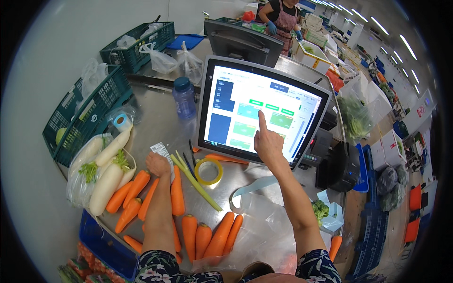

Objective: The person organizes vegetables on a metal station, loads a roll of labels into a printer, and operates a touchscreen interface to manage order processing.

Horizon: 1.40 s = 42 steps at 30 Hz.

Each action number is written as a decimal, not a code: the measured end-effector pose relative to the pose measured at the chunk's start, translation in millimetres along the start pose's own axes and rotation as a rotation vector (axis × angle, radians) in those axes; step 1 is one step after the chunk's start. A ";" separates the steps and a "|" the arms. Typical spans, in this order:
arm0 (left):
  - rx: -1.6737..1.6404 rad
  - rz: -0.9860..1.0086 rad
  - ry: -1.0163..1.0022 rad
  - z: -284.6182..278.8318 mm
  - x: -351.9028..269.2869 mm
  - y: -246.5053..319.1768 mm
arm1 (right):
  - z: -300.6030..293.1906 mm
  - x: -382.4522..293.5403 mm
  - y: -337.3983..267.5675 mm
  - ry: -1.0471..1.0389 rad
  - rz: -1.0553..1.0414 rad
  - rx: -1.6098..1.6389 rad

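My right hand [269, 143] has its index finger extended onto the lit touchscreen monitor [244, 123], the other fingers curled, holding nothing. A printed paper label [162, 151] is in my left hand [158, 164], which is above the steel table [152, 123]. Around my left forearm lie several carrots [177, 194]; more rest beside a clear plastic bag [262, 219]. White radishes [109, 180] are piled at the left, some bagged. Between the hands are a celery stalk [198, 187], a roll of yellow tape [208, 171] and dark pens [189, 164].
A blue bottle [184, 99] stands left of the monitor. Green crates [88, 113] line the left edge, with a label roll [121, 121] nearby. Broccoli [319, 209] and black printers [343, 166] are at the right. A person [283, 21] in blue gloves stands beyond a second monitor [244, 42].
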<state>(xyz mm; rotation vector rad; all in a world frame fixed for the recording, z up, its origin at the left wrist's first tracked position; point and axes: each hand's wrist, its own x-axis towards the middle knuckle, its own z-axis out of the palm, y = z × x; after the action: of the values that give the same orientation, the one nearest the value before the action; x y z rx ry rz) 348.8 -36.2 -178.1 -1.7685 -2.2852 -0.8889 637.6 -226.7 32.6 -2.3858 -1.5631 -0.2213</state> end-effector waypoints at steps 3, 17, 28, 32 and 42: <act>-0.011 0.003 0.003 0.4 0.1 0.1 | 2.6 3.9 -0.3 0.000 -0.005 -0.007; -0.043 0.007 0.023 3.4 0.0 -1.1 | -2.0 19.4 -5.2 0.008 0.008 -0.057; -0.030 -0.001 0.033 4.2 0.6 -1.3 | 0.4 -0.8 18.5 0.097 0.031 -0.046; -0.010 0.008 0.007 6.1 0.5 -2.3 | -2.1 -8.9 25.2 0.090 0.063 -0.065; -0.002 -0.003 0.026 8.7 0.3 -3.0 | -0.3 -15.4 34.5 0.137 0.027 -0.073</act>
<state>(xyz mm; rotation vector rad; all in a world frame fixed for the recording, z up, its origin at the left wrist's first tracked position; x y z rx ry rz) 348.1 -32.0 -186.3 -1.7439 -2.2722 -0.9101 662.9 -253.2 23.5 -2.3893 -1.4836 -0.4327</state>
